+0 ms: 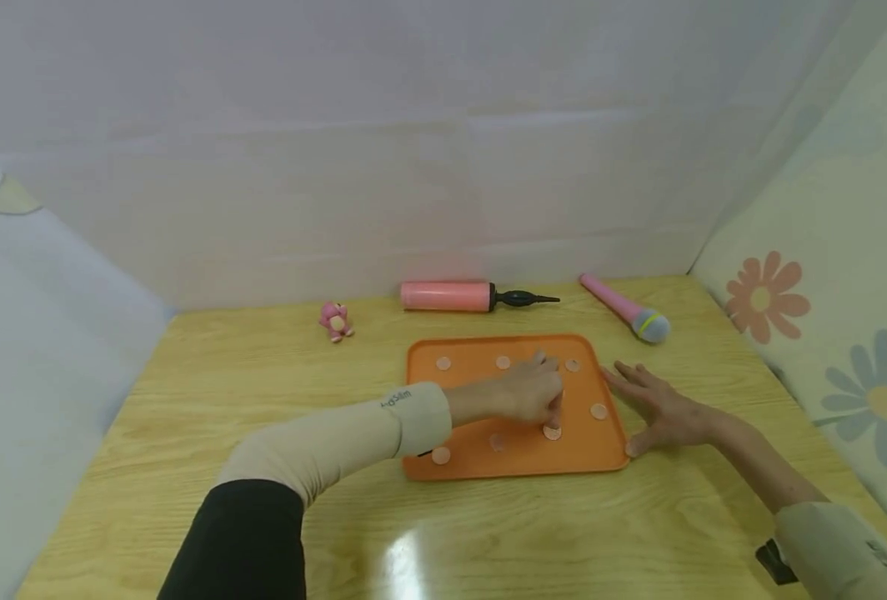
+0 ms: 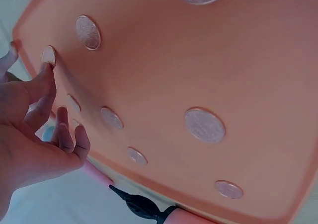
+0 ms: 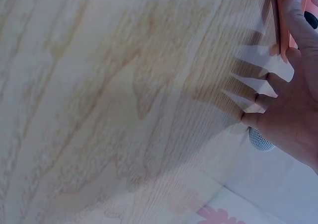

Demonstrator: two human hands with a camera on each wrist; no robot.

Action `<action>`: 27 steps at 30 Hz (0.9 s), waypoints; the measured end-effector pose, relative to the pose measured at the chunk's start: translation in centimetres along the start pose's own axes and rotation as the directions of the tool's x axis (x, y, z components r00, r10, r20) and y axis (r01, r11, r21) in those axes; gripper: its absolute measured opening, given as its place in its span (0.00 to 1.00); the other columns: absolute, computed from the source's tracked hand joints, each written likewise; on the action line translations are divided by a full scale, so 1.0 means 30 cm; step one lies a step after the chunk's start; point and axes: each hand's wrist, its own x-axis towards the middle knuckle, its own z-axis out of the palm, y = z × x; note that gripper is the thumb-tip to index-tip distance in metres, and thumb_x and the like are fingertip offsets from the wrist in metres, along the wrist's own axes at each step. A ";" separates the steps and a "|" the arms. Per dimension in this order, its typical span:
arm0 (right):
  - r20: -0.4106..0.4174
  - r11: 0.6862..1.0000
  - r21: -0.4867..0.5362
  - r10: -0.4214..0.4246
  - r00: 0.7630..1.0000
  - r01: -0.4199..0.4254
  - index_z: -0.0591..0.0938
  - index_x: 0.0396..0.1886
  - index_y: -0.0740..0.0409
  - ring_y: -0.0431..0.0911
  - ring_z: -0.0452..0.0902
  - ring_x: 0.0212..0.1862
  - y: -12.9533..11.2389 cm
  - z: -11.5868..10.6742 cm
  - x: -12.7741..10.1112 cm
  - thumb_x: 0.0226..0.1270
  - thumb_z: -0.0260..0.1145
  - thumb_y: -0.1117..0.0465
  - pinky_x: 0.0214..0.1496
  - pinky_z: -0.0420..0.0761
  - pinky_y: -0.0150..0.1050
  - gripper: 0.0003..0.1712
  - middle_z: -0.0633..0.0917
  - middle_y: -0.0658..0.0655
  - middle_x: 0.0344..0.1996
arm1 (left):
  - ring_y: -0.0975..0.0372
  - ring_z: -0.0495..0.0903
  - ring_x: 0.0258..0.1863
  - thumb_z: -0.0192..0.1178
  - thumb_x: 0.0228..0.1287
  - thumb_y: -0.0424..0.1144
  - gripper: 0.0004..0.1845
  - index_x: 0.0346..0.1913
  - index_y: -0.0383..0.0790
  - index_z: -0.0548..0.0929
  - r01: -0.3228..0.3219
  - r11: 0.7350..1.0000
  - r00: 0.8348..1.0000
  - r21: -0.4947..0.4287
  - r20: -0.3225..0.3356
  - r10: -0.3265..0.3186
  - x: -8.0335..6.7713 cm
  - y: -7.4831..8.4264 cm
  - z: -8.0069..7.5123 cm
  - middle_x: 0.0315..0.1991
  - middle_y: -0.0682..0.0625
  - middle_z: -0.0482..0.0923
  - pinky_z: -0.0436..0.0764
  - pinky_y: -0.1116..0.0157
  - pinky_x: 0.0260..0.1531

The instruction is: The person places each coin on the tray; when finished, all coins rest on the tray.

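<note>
An orange tray (image 1: 518, 467) lies on the table with several round silvery coins spread over it. My left hand (image 1: 526, 392) reaches across the tray. In the left wrist view, the left hand (image 2: 35, 119) pinches a coin (image 2: 48, 56) at its fingertips, close over the tray, its other fingers loosely bent. Another coin (image 2: 88, 33) lies flat nearby, and a larger-looking coin (image 2: 204, 124) lies farther off. At the tray's right edge, my right hand (image 1: 664, 410) rests with fingers spread, thumb and fingertips at the rim. It holds nothing.
Behind the tray lies a pink hand pump (image 1: 447, 297) with a black nozzle. A pink toy microphone (image 1: 623, 308) is at the back right. To the left stands a small pink figurine (image 1: 335, 321). Fabric walls enclose the wooden table (image 1: 263, 367) at the back and sides.
</note>
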 end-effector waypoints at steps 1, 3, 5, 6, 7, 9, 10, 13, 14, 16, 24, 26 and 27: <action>0.000 1.000 -0.001 0.003 1.000 -0.003 0.51 0.77 0.62 0.83 0.31 0.66 -0.002 0.000 -0.001 0.44 0.81 0.49 0.52 0.41 0.83 0.67 0.45 0.80 0.71 | 0.60 0.60 0.40 0.68 0.61 0.47 0.09 0.25 0.51 0.87 -0.002 1.000 1.000 -0.007 -0.005 0.002 -0.002 0.000 0.005 0.38 0.54 0.70 0.63 0.70 0.33; -0.003 1.000 -0.002 0.007 1.000 -0.007 0.51 0.77 0.61 0.83 0.31 0.66 -0.006 0.000 -0.004 0.44 0.81 0.49 0.52 0.41 0.83 0.67 0.45 0.80 0.71 | 0.60 0.60 0.40 0.68 0.62 0.46 0.09 0.25 0.50 0.86 0.000 1.000 1.000 -0.012 -0.014 0.000 -0.007 0.000 0.013 0.38 0.55 0.69 0.62 0.69 0.33; -0.002 1.000 0.001 0.012 1.000 -0.012 0.51 0.77 0.62 0.84 0.31 0.66 -0.011 0.001 -0.005 0.44 0.81 0.49 0.52 0.41 0.83 0.67 0.45 0.80 0.71 | 0.60 0.59 0.40 0.67 0.63 0.46 0.10 0.25 0.50 0.86 0.006 1.000 1.000 -0.009 -0.015 -0.006 -0.013 0.001 0.018 0.37 0.54 0.69 0.61 0.69 0.33; 0.000 1.000 0.002 0.015 1.000 -0.015 0.51 0.77 0.62 0.83 0.31 0.66 -0.013 0.002 -0.005 0.44 0.81 0.49 0.52 0.40 0.83 0.67 0.45 0.80 0.71 | 0.60 0.59 0.39 0.67 0.63 0.45 0.10 0.25 0.49 0.85 0.008 1.000 1.000 -0.011 -0.016 -0.009 -0.016 0.001 0.021 0.37 0.54 0.68 0.60 0.69 0.33; 0.002 1.000 0.006 0.019 1.000 -0.019 0.51 0.77 0.62 0.83 0.30 0.66 -0.015 0.003 -0.005 0.44 0.81 0.49 0.52 0.40 0.83 0.67 0.44 0.80 0.71 | 0.60 0.59 0.39 0.66 0.64 0.45 0.10 0.25 0.49 0.85 0.011 1.000 1.000 -0.010 -0.018 -0.011 -0.019 0.002 0.024 0.36 0.54 0.68 0.60 0.69 0.33; 0.005 1.000 0.012 0.023 1.000 -0.023 0.51 0.77 0.63 0.83 0.30 0.66 -0.018 0.006 -0.004 0.44 0.81 0.49 0.53 0.40 0.82 0.67 0.44 0.80 0.71 | 0.60 0.59 0.38 0.66 0.64 0.45 0.10 0.25 0.49 0.84 0.017 1.000 1.000 -0.009 -0.021 -0.017 -0.023 0.003 0.029 0.35 0.54 0.68 0.59 0.69 0.33; 0.007 1.000 0.016 0.024 1.000 -0.025 0.51 0.77 0.63 0.83 0.30 0.66 -0.018 0.006 -0.004 0.44 0.81 0.49 0.53 0.39 0.82 0.67 0.44 0.80 0.71 | 0.60 0.59 0.38 0.67 0.63 0.45 0.10 0.25 0.49 0.85 0.022 1.000 0.999 -0.013 -0.024 -0.022 -0.023 0.003 0.031 0.35 0.54 0.69 0.59 0.69 0.33; 0.008 0.999 0.020 0.025 1.000 -0.025 0.51 0.77 0.63 0.83 0.30 0.67 -0.017 0.006 -0.002 0.44 0.81 0.50 0.53 0.39 0.82 0.67 0.44 0.79 0.72 | 0.60 0.60 0.38 0.68 0.62 0.46 0.10 0.24 0.50 0.85 0.040 0.999 0.998 -0.008 -0.040 -0.040 -0.019 0.007 0.037 0.36 0.54 0.70 0.60 0.69 0.34; 0.007 1.000 0.018 0.024 1.000 -0.024 0.51 0.77 0.63 0.82 0.30 0.67 -0.015 0.005 -0.001 0.44 0.81 0.50 0.53 0.39 0.82 0.67 0.44 0.79 0.72 | 0.60 0.61 0.38 0.68 0.62 0.47 0.10 0.24 0.51 0.85 0.049 0.999 0.998 -0.003 -0.044 -0.049 -0.015 0.010 0.039 0.37 0.54 0.70 0.61 0.68 0.34; 0.006 1.000 0.018 0.021 1.000 -0.021 0.51 0.77 0.62 0.82 0.30 0.67 -0.013 0.003 -0.001 0.44 0.81 0.50 0.53 0.39 0.82 0.67 0.44 0.79 0.72 | 0.60 0.62 0.39 0.68 0.61 0.48 0.11 0.22 0.53 0.84 0.065 0.998 0.997 0.016 -0.046 -0.064 -0.008 0.017 0.042 0.38 0.54 0.70 0.64 0.67 0.34; 0.018 1.000 0.018 0.024 1.000 -0.024 0.51 0.76 0.65 0.81 0.30 0.67 -0.007 0.010 -0.011 0.46 0.80 0.49 0.54 0.40 0.82 0.66 0.44 0.79 0.72 | 0.61 0.63 0.39 0.69 0.58 0.54 0.14 0.22 0.53 0.79 0.096 0.994 0.995 0.049 -0.025 -0.095 0.005 0.045 0.055 0.37 0.55 0.69 0.67 0.66 0.33; 0.020 0.999 0.022 0.028 0.999 -0.029 0.51 0.76 0.66 0.81 0.29 0.67 -0.005 0.009 -0.014 0.46 0.80 0.50 0.54 0.39 0.82 0.65 0.44 0.80 0.72 | 0.61 0.64 0.40 0.69 0.58 0.53 0.13 0.23 0.53 0.80 0.098 0.995 0.994 0.035 -0.042 -0.096 0.003 0.041 0.057 0.37 0.55 0.69 0.68 0.66 0.35; 0.018 0.999 0.018 0.028 0.999 -0.029 0.51 0.76 0.66 0.82 0.29 0.67 -0.005 0.007 -0.015 0.46 0.80 0.49 0.54 0.39 0.82 0.65 0.44 0.80 0.71 | 0.61 0.65 0.41 0.68 0.60 0.52 0.13 0.23 0.53 0.81 0.098 0.995 0.994 0.024 -0.051 -0.097 0.000 0.037 0.055 0.38 0.55 0.70 0.69 0.66 0.35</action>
